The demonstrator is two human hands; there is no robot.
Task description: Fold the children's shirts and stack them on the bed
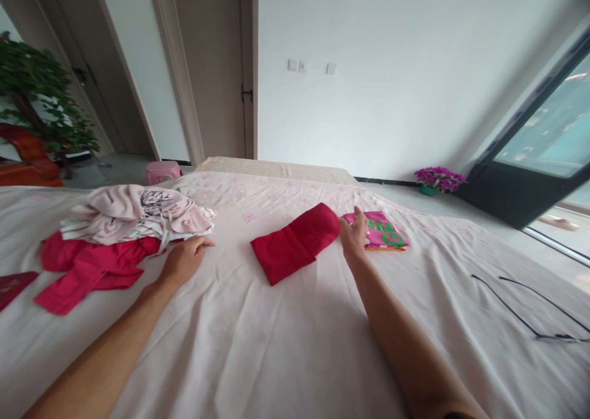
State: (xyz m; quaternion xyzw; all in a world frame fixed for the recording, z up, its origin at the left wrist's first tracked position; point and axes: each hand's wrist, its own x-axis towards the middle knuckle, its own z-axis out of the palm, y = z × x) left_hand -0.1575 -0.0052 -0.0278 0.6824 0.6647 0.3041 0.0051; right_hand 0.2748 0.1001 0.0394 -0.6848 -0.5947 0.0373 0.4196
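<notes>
A red garment [295,244], folded into a long, narrow bundle, lies slantwise on the cloth-covered surface in front of me. My right hand [354,231] is at its right end, thumb side against or very near the red fabric, fingers apart and partly over a folded pink garment with green lettering [385,230]. I see nothing gripped in it. To the left, my left hand [187,259] rests on the cloth with its fingers loosely stretched out, holding nothing. Beside it is a loose heap of clothes: a pale pink garment [120,207] over striped white fabric [83,230] and a red garment [101,268].
A pale, patterned cloth [276,333] covers the wide surface. Eyeglasses [548,333] lie at the right, and a dark red item [16,287] at the left edge. Beyond stand a pink stool [163,171], purple flowers [440,178] and a leafy plant [41,99].
</notes>
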